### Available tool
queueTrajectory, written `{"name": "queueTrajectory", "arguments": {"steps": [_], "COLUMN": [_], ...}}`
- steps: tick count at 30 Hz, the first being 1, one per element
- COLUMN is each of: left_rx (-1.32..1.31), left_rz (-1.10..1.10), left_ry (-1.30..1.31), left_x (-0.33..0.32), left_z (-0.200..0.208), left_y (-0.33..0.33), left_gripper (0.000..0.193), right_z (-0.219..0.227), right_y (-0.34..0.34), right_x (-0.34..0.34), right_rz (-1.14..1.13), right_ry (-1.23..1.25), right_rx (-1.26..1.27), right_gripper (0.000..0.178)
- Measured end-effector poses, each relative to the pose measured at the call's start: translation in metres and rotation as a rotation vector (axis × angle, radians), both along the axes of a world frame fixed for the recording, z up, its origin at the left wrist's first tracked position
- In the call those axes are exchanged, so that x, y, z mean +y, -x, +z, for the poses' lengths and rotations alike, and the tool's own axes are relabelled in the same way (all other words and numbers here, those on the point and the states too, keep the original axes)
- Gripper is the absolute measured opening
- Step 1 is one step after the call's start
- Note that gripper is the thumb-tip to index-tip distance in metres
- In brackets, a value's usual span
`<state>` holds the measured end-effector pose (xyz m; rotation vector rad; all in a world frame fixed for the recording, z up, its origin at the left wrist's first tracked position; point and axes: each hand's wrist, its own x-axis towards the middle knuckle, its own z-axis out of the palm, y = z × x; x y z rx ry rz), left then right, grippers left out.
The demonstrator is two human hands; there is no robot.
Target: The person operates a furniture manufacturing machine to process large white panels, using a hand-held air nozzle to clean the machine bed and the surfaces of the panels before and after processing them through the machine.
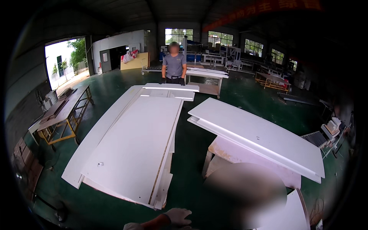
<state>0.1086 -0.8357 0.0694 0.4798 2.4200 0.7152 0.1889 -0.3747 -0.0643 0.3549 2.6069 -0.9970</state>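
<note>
My left hand [178, 216], in a pale work glove, reaches in at the lower edge with its fingers stretched out and apart, holding nothing. Just beyond it lies the near end of a stack of large white panels [134, 130], and a gap separates hand and panels. A narrow brown-edged groove runs along the stack's right side. A small object [101, 164] rests on the top panel. To the right, more long white panels [257, 134] lie across a worn table [237, 151]. My right hand does not show; a blurred patch covers the lower right.
A co-worker [174, 65] in dark gloves stands at the far end of the stack, hands at a white strip [170, 87]. At left is a yellow-framed wheeled table [69, 103] bearing brown boards. Another white panel [291, 211] sits lower right. Green floor [191, 153] runs between the stacks.
</note>
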Motion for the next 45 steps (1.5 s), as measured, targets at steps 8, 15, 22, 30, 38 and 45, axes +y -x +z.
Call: {"name": "queueTrajectory", "arguments": {"steps": [8, 15, 22, 30, 38, 45], "left_rx": [0.268, 0.263, 0.069, 0.031, 0.019, 0.039], "left_rz": [0.068, 0.085, 0.007, 0.025, 0.02, -0.009], "left_ry": [-0.069, -0.005, -0.048, -0.048, -0.056, -0.059], "left_x": [0.006, 0.003, -0.008, -0.007, -0.004, 0.001], "left_z": [-0.012, -0.008, -0.002, -0.003, -0.013, -0.019], "left_y": [0.002, -0.006, 0.007, -0.004, -0.005, -0.002], "left_gripper": [0.06, 0.062, 0.066, 0.069, 0.071, 0.074], "right_z": [-0.024, -0.012, -0.007, -0.002, 0.002, -0.002], "right_y": [0.008, 0.004, 0.01, 0.019, 0.022, 0.017], "right_x": [0.008, -0.005, -0.006, -0.011, -0.016, -0.015], "right_rz": [0.036, 0.042, 0.063, 0.092, 0.093, 0.079], "right_ry": [0.029, 0.024, 0.017, -0.001, -0.001, -0.018], "right_rx": [-0.031, -0.044, -0.05, -0.064, -0.068, -0.071], "right_gripper": [0.019, 0.022, 0.026, 0.03, 0.035, 0.035]}}
